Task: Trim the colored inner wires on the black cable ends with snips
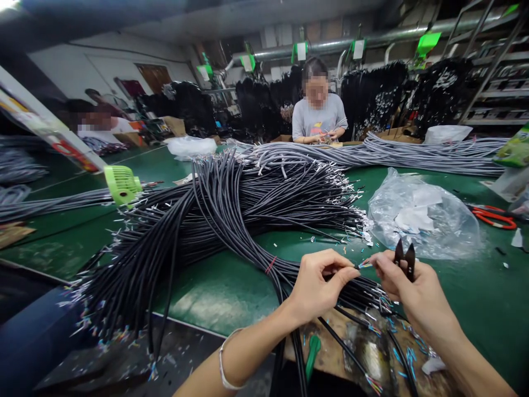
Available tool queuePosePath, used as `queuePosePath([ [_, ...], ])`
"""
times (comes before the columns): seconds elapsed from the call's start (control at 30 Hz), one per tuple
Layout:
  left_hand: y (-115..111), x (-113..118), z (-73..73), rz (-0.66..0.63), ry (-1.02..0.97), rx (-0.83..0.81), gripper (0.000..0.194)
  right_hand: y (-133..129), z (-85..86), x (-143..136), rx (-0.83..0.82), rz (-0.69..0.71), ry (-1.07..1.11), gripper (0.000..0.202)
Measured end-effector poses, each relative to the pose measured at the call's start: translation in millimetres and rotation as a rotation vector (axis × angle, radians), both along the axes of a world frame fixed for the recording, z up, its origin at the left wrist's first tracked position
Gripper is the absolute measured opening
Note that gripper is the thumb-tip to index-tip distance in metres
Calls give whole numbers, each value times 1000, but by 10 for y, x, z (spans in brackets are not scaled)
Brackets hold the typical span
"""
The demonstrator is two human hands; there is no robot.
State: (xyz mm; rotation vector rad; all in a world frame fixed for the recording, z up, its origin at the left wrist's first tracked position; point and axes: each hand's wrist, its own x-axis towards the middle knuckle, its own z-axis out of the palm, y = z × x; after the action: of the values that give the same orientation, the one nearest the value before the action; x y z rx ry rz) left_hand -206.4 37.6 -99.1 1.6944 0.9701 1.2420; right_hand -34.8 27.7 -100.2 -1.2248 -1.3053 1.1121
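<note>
My left hand (320, 278) pinches the end of a black cable between thumb and fingers. Thin coloured wires (364, 264) stick out of that end towards my right hand (413, 281). The right hand is closed round small dark wire snips (405, 259), their blades pointing up, while its thumb and forefinger meet at the wire tips. Beneath both hands runs a bundle of black cables (252, 248), bound with a red tie (270, 265); several of its stripped ends fan out below the right hand.
A large heap of black cables (289, 204) lies across the green table (215, 286), grey cables (433, 157) behind it. Right of it are a clear plastic bag (425, 220) and red-handled scissors (494, 216). A green fan (122, 184) stands left. A co-worker (318, 113) sits opposite.
</note>
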Motion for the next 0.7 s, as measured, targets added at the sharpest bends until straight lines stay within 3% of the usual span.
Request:
queuePosePath([
  [0.2,3,-11,-1,4,22,31,22,-43,54,-68,-193,128,184,41],
  [0.33,6,-11,-1,5,3,26,21,-34,30,-42,-195,201,171,43],
  [0.7,3,-18,2,-5,-11,10,19,-41,-11,-13,-173,233,114,40],
])
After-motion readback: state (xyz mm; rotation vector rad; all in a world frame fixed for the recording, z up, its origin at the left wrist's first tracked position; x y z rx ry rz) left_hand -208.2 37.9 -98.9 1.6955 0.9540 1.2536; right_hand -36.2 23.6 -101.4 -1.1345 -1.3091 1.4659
